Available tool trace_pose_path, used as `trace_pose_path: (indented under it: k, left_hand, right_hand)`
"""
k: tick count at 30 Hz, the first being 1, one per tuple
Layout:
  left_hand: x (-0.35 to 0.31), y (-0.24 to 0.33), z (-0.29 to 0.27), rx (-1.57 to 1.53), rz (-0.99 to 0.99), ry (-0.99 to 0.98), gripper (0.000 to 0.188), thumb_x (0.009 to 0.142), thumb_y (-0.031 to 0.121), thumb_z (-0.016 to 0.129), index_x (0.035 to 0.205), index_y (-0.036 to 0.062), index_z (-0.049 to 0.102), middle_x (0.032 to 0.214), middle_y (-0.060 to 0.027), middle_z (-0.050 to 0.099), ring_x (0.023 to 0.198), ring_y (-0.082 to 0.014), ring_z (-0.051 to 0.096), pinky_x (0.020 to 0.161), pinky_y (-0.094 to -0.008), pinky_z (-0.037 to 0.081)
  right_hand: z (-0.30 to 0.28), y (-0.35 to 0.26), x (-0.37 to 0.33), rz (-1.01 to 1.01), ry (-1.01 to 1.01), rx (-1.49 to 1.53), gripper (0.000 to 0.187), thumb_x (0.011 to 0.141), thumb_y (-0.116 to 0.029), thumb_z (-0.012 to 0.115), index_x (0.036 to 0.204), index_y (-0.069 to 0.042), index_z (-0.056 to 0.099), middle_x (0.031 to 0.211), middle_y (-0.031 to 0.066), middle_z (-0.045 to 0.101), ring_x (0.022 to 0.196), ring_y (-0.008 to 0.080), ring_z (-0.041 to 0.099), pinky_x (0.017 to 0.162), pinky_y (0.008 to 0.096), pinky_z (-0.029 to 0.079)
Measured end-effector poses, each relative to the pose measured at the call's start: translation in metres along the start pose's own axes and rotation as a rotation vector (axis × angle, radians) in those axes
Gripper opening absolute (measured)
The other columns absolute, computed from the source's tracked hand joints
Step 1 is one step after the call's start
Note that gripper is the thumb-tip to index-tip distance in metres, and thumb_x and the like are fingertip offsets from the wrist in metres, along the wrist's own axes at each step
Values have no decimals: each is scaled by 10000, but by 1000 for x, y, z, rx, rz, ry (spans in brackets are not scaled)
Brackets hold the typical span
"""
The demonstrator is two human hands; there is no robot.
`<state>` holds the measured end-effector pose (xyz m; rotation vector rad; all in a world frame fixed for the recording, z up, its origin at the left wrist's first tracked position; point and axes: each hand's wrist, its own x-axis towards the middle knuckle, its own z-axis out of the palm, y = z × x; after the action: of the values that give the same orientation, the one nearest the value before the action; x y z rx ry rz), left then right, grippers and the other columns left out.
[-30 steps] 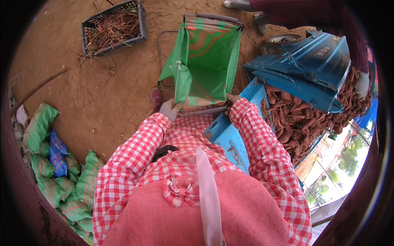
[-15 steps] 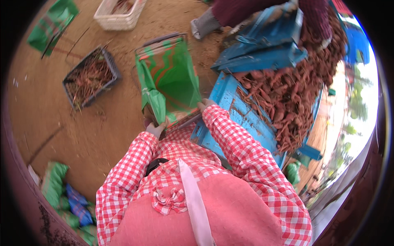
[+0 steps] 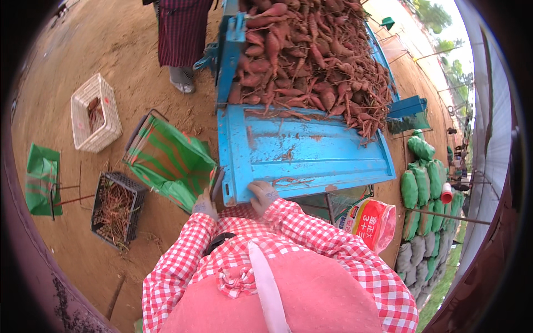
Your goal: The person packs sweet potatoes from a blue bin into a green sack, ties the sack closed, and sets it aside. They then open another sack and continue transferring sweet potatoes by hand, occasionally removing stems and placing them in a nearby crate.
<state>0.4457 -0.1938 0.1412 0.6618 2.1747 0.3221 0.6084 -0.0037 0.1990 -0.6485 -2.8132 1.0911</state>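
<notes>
On the far left, a small bag [image 3: 42, 178], green and striped, is standing near a white crate [image 3: 109, 116], which is holding some reddish roots [image 3: 95, 112], and a dark crate [image 3: 137, 203], which is holding a tangle of stems [image 3: 115, 208]. Right of these, the open bag [image 3: 166, 158], green with orange stripes, is leaning just beside the left end of the blue tailgate [image 3: 333, 157]. Beyond it, a person [image 3: 182, 33] in a dark striped garment is standing. The left hand [image 3: 205, 206] is gripping the open bag's near rim. The right hand [image 3: 262, 198] is resting on the tailgate's near edge, fingers curled; whether it is gripping, I cannot tell. Behind the tailgate, sweet potatoes [image 3: 311, 64] are lying heaped. Farther right, a red-and-white sack [image 3: 377, 225] is showing, and green sacks [image 3: 425, 186] are lying stacked.
</notes>
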Motion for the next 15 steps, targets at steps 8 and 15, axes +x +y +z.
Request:
trace_pose_path:
  k: [8,15]
  left_hand:
    - [-25,30,-21,82,165,374,604,790,150,663,1345,41,452,1287,-244,512,1181,-426,494,1025,-490,384]
    - [16,154,5,480,327,132,714,768,380,726,1363,70,481,1464,-201,369,1375,-385,306,1129,-552,214]
  right_hand:
    - [-2,50,8,-39,-177,239,309,831,-155,628,1122,-51,615,1130,164,594,1045,361,580,913,442,477]
    - [-93,195,65,335,117,-69,421,756,-194,720,1150,-75,634,1212,170,610,1157,343,553,1003,435,441]
